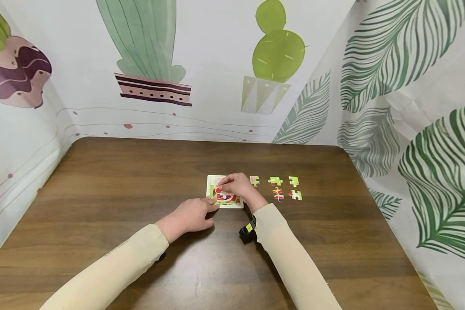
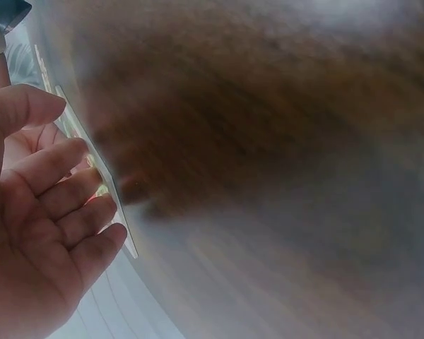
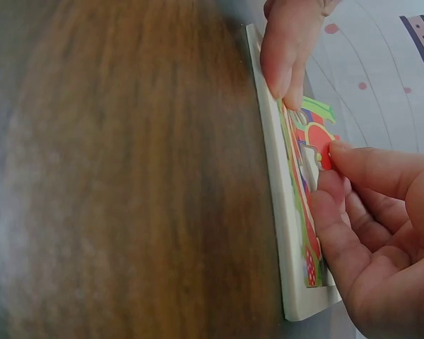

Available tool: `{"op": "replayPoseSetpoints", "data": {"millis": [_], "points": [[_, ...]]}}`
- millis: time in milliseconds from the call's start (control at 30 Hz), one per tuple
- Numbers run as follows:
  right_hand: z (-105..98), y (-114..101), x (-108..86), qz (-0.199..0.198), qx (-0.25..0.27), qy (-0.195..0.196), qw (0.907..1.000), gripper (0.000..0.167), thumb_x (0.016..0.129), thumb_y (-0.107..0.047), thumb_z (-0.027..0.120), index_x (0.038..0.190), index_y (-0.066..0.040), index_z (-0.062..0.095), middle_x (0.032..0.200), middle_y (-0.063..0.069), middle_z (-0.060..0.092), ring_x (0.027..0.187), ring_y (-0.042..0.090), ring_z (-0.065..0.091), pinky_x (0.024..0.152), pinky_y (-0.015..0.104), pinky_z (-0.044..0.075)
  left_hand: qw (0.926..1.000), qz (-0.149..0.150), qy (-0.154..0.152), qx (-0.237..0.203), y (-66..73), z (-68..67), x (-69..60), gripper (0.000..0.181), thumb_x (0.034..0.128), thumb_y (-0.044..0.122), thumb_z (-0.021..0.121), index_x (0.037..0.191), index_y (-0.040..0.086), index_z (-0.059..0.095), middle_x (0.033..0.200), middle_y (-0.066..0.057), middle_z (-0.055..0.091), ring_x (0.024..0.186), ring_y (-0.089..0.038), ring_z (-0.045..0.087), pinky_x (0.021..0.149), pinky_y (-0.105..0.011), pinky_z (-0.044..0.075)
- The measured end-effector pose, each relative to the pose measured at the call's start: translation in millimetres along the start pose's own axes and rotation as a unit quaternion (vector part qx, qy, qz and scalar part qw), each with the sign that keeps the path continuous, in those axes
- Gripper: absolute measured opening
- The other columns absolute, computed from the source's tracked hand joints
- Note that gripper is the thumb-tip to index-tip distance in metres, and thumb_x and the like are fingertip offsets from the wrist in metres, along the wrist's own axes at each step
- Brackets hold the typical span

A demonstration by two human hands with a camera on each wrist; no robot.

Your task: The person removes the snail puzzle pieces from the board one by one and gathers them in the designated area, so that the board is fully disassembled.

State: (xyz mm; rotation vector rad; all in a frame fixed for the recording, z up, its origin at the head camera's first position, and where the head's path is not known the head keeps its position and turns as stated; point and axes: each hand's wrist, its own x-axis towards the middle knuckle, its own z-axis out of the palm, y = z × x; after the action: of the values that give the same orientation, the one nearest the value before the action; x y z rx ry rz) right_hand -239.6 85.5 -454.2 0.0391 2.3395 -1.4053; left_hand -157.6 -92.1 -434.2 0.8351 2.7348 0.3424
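Note:
A jigsaw tray (image 1: 236, 206) with a pale rim lies on the table, partly filled with red, green and white pieces. My right hand (image 1: 238, 185) is over it in the head view. Between thumb and fingertips it pinches a red and green puzzle piece (image 3: 319, 134), tilted up above the picture in the right wrist view. Part of that piece is hidden by the fingers. My left hand (image 1: 191, 215) rests at the tray's near left corner, its fingertips touching the rim and the laid pieces. Its fingers (image 2: 71, 191) look relaxed in the left wrist view.
Right of the tray lie several loose puzzle pieces (image 1: 275, 181), set apart from one another. The brown wooden table (image 1: 139, 172) ends at a patterned cloth wall (image 1: 217, 86) at the back. A black wrist camera (image 1: 248, 232) hangs under the right sleeve.

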Motion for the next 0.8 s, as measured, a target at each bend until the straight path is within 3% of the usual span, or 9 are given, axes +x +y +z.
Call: {"op": "replayPoseSetpoints", "data": {"millis": [267, 800], "points": [[0.2, 1.3, 0.2, 0.001, 0.005, -0.003, 1.0000, 0.014, 0.093, -0.008, 0.071, 0.104, -0.002, 0.078, 0.099, 0.009, 0.074, 0.077, 0.008, 0.061, 0.068, 0.017, 0.051, 1.0000, -0.009, 0.000, 0.005, 0.3, 2.5, 1.2, 0.049, 0.0889, 0.022, 0.067, 0.136, 0.008, 0.068, 0.147, -0.016, 0.060, 0.135, -0.035, 0.061, 0.103, -0.051, 0.054], [3.1, 0.4, 3.4, -0.019, -0.056, 0.017, 0.9981, 0.015, 0.089, -0.007, 0.070, 0.101, -0.002, 0.079, 0.076, -0.004, 0.062, 0.066, 0.006, 0.050, 0.059, 0.016, 0.040, 0.9998, -0.015, 0.005, 0.009, 5.2, 1.1, 2.3, 0.046, 0.0897, 0.024, 0.068, 0.133, 0.009, 0.069, 0.146, -0.016, 0.061, 0.134, -0.037, 0.061, 0.103, -0.053, 0.053]]}}
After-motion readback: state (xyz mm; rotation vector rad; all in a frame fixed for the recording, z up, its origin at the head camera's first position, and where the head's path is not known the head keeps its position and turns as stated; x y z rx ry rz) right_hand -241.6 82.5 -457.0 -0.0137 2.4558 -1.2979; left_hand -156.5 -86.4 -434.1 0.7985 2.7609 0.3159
